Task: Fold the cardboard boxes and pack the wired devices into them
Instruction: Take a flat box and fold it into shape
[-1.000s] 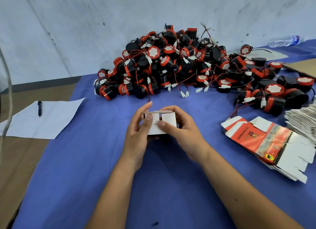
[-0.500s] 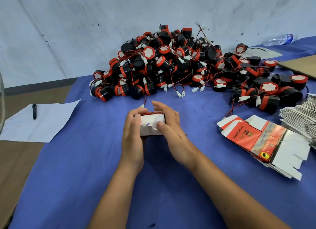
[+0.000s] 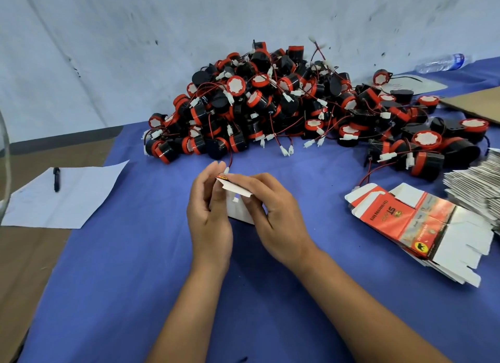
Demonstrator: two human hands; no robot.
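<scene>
A small white and red cardboard box (image 3: 238, 204) sits between my two hands above the blue table (image 3: 121, 281). My left hand (image 3: 209, 216) holds its left side with fingers upright. My right hand (image 3: 276, 216) grips its right side, thumb on a white top flap. Most of the box is hidden by my fingers. A big pile of black and red wired devices (image 3: 284, 108) lies behind, against the wall. Flat unfolded boxes (image 3: 416, 224) lie in a stack to the right.
A white paper sheet (image 3: 65, 197) with a black pen (image 3: 56, 179) lies at the left, over the table's edge. More flat boxes (image 3: 479, 189) are stacked at the far right. A plastic bottle (image 3: 441, 62) and brown cardboard (image 3: 479, 102) lie at the back right.
The box has been turned in my hands; a white flap now stands open at its top. My left fingers have straightened upward.
</scene>
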